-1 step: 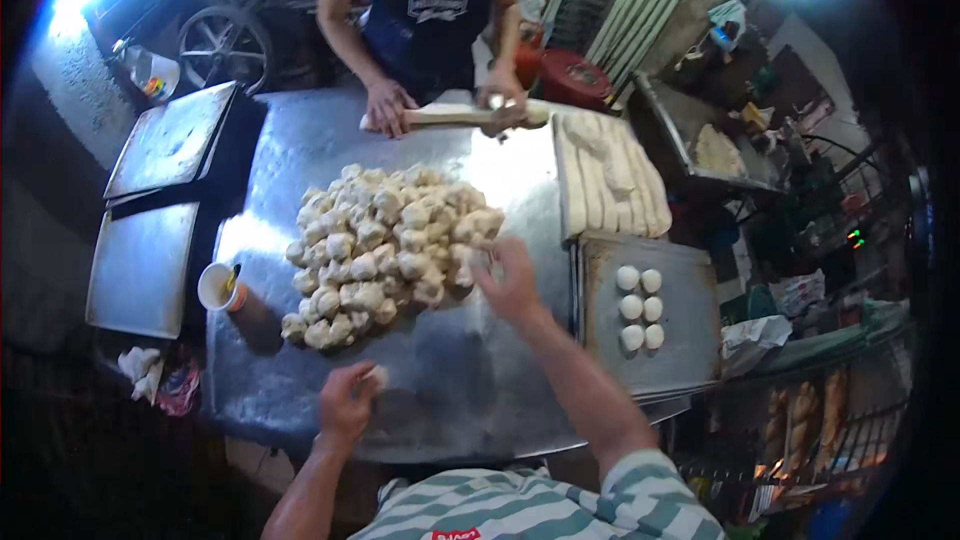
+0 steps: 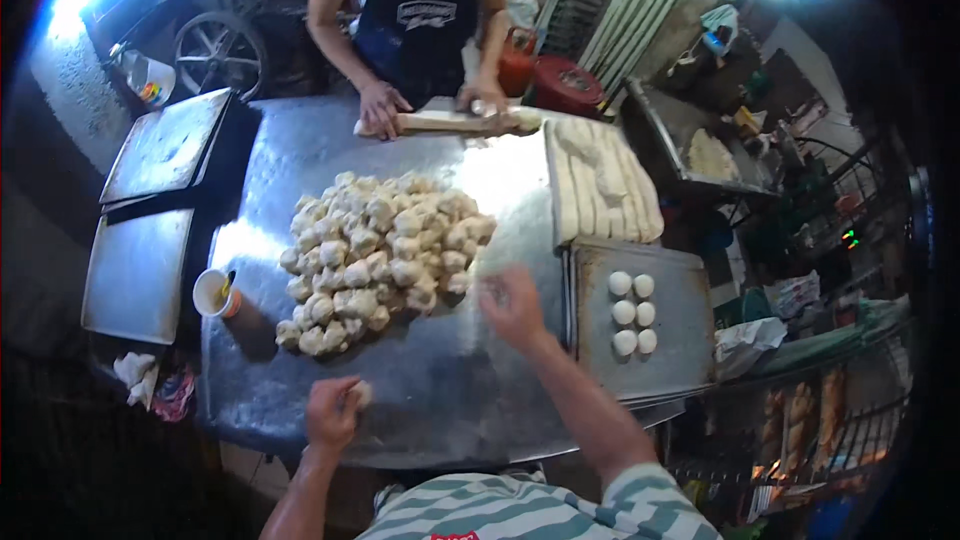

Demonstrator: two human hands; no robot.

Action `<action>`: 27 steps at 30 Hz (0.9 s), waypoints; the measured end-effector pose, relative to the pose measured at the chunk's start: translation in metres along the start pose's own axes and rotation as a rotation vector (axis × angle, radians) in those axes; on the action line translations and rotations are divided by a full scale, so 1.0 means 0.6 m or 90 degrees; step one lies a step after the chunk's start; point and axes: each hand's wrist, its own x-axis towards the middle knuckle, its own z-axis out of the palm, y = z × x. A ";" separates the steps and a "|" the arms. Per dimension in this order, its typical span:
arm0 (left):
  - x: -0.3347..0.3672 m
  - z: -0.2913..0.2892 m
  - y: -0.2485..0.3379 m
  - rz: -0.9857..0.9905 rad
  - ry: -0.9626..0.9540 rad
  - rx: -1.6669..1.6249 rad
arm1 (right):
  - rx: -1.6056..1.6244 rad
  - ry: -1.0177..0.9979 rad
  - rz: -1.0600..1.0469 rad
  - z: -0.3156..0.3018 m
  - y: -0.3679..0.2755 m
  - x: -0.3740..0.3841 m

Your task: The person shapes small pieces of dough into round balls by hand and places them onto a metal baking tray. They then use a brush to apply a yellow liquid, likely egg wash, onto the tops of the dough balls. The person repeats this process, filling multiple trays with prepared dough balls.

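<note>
A big heap of pale dough pieces lies on the metal table. My left hand is at the near edge, in front of the heap, its fingers closed round a small dough ball that pokes out on the right. Just right of the heap is my right hand, fingers curled together above the table; whatever sits between the fingertips is blurred. Several smooth white dough balls stand in two columns on a dark tray to the right.
Across the table, a person in a dark apron has both hands on a long pale roll. Strips of dough on cloth lie at the far right. On the left stand a cup and metal trays.
My right hand has drawn back from the heap's right edge, toward me, with its fingers curled. The left hand has shifted slightly nearer and left with its dough ball. The other person's right-side hand has moved.
</note>
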 end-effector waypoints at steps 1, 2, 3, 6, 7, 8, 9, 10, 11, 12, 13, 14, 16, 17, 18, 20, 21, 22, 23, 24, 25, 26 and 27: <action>-0.018 -0.019 -0.012 0.012 -0.026 0.017 | -0.021 -0.038 0.023 -0.030 0.018 -0.070; -0.031 -0.024 -0.018 0.026 -0.041 0.044 | -0.054 -0.106 0.075 -0.051 0.023 -0.136; -0.043 0.005 -0.012 0.069 -0.101 0.091 | -0.189 -0.200 0.099 -0.059 0.058 -0.217; -0.027 0.073 0.027 0.193 -0.195 0.199 | -0.169 -0.158 0.029 -0.030 0.000 -0.272; -0.003 0.098 0.054 0.239 -0.175 0.185 | -0.129 -0.139 -0.012 -0.001 -0.032 -0.239; 0.022 0.113 0.065 0.286 -0.157 0.169 | -0.092 -0.119 -0.052 0.011 -0.047 -0.208; 0.049 0.125 0.058 0.282 -0.147 0.180 | -0.117 -0.110 -0.067 0.012 -0.023 -0.179; 0.071 0.131 0.042 0.275 -0.141 0.194 | -0.137 -0.103 -0.077 0.025 0.017 -0.150; 0.076 0.133 0.023 0.260 -0.144 0.204 | -0.155 -0.105 -0.079 0.037 0.043 -0.141; 0.068 0.128 0.001 0.215 -0.128 0.208 | -0.151 -0.075 -0.070 0.039 0.054 -0.149; 0.055 0.115 -0.023 0.168 -0.106 0.213 | -0.145 -0.047 -0.064 0.036 0.064 -0.155; 0.039 0.102 -0.040 0.126 -0.079 0.213 | -0.147 -0.018 -0.060 0.027 0.074 -0.161; -0.057 0.075 -0.075 0.135 -0.097 0.227 | -0.184 -0.044 -0.039 0.011 0.059 -0.243; -0.077 0.064 -0.082 0.147 -0.102 0.233 | -0.175 -0.075 -0.046 0.005 0.035 -0.292; -0.073 0.069 -0.057 0.156 -0.107 0.243 | -0.170 -0.109 -0.045 -0.003 0.013 -0.324; -0.072 0.109 0.033 0.163 -0.124 0.266 | -0.149 -0.115 -0.097 0.015 -0.013 -0.321; -0.040 0.124 0.052 0.187 -0.116 0.230 | -0.144 -0.108 -0.132 0.024 -0.019 -0.306; 0.005 0.137 0.070 0.222 -0.110 0.182 | -0.113 -0.079 -0.175 0.034 0.010 -0.274; 0.048 0.143 0.073 0.250 -0.095 0.199 | -0.126 -0.072 -0.173 0.034 0.047 -0.239; 0.079 0.144 0.058 0.263 -0.088 0.222 | -0.127 -0.076 -0.165 0.028 0.066 -0.214; 0.098 0.136 0.018 0.216 -0.073 0.207 | -0.153 -0.075 -0.130 0.019 0.057 -0.184; 0.108 0.139 -0.019 0.199 -0.027 0.185 | -0.179 0.019 -0.119 0.011 0.076 -0.176; 0.089 0.135 -0.026 0.179 -0.013 0.166 | -0.170 0.029 -0.082 -0.010 0.086 -0.191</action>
